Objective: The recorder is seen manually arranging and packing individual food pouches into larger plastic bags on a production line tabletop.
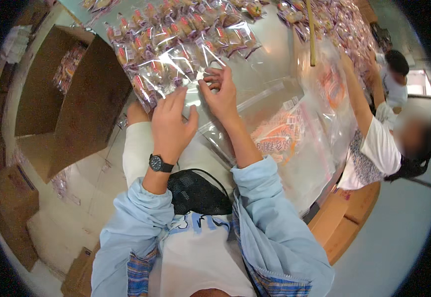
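A clear plastic bag [174, 61] full of small wrapped snacks lies at the table's near left edge, its film glaring with reflections. My left hand [173, 120] rests its fingertips at the near side of this bag, thumb held apart; glare hides whether they pinch the film. Curled around the bag's loose film is my right hand [220, 92], close to the left one. Individually wrapped snacks [163, 35] sit in rows in and beyond the bag; where the bag ends is hard to make out. Flat printed plastic bags [280, 135] lie to the right of my right forearm.
A big heap of wrapped snacks [343, 22] covers the table's far right. A thin yellowish bar [311, 35] stands out before it. Across the right side a co-worker's arm [360, 92] reaches in. An open cardboard box [85, 100] stands at left; closed cartons [343, 222] sit lower right.
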`<state>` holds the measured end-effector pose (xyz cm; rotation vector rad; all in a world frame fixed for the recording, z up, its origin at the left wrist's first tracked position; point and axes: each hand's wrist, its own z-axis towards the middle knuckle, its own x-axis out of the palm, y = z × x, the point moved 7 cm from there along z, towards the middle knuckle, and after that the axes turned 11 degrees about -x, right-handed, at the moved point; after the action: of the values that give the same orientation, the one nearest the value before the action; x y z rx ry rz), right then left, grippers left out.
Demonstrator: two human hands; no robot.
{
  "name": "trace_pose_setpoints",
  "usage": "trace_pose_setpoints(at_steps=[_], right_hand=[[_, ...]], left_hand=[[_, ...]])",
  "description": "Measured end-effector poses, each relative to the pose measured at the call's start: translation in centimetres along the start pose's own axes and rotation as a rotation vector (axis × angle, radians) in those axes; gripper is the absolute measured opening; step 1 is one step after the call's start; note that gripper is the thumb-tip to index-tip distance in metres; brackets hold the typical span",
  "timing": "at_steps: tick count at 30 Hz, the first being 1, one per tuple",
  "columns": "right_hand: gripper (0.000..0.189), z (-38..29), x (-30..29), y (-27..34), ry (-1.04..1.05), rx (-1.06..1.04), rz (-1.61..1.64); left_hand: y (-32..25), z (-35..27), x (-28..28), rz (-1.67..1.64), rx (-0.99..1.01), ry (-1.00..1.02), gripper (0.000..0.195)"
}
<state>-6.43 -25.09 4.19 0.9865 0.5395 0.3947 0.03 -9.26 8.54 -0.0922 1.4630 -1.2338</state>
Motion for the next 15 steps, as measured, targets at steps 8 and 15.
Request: trace_pose_setpoints(at_steps=[8, 15], right_hand=[[0.054, 1.8, 0.2, 0.1, 0.102, 0.016, -0.086], [0.049, 1.0, -0.1, 0.1, 0.117, -0.244, -0.283]], left_hand=[[-0.1, 0.6, 1.3, -0.101, -0.048, 0.008, 0.065], [1.2, -0.4, 3.0, 0.003, -0.038, 0.095, 0.064]])
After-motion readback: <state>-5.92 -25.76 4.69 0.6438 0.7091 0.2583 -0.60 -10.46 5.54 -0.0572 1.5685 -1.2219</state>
